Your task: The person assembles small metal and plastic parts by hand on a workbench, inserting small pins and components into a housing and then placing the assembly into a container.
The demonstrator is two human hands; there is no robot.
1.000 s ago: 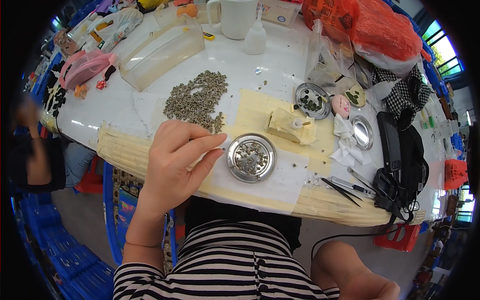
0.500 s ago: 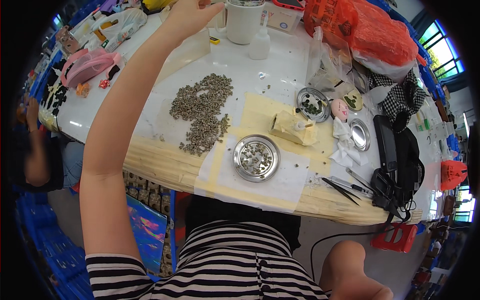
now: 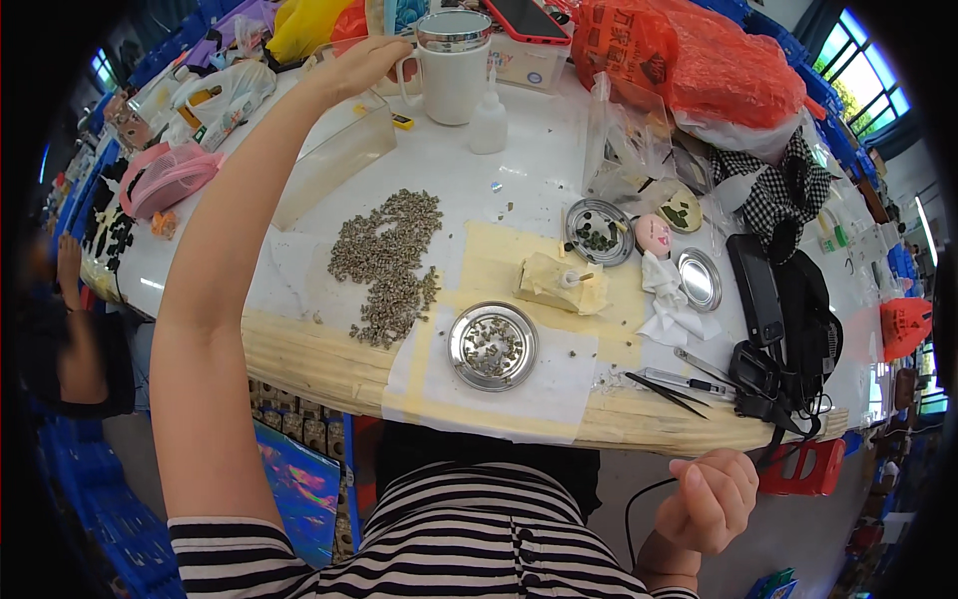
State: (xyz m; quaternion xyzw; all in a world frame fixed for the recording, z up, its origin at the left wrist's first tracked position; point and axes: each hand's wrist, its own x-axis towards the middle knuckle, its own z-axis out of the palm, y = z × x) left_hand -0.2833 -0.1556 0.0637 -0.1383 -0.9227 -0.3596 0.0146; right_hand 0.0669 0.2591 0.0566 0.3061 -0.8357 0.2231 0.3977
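Note:
My left arm reaches across the table to the white mug [image 3: 454, 75] with its silver lid. Beside the mug's handle is my left hand [image 3: 364, 72]; its fingers are partly hidden, and I cannot tell whether they grip anything. Close to my body, off the table's front edge, my right hand [image 3: 711, 501] is curled closed with nothing visible in it. A small white squeeze bottle [image 3: 488, 125] stands in front of the mug. Nearer me lie a spread pile of small greyish pieces [image 3: 384, 260] and a round metal dish [image 3: 455, 349] holding similar pieces.
A pale block [image 3: 544, 285] with a small peg sits on yellow tape. To its right are a dish of dark green bits [image 3: 599, 232], tweezers [image 3: 669, 391], a utility knife [image 3: 689, 381] and black straps [image 3: 798, 299]. Red plastic bags [image 3: 689, 65] fill the back right.
The whole view has shifted, showing more of the table's far side. My left hand has come down beside the mug's handle. My right hand has risen and its curled fingers now show.

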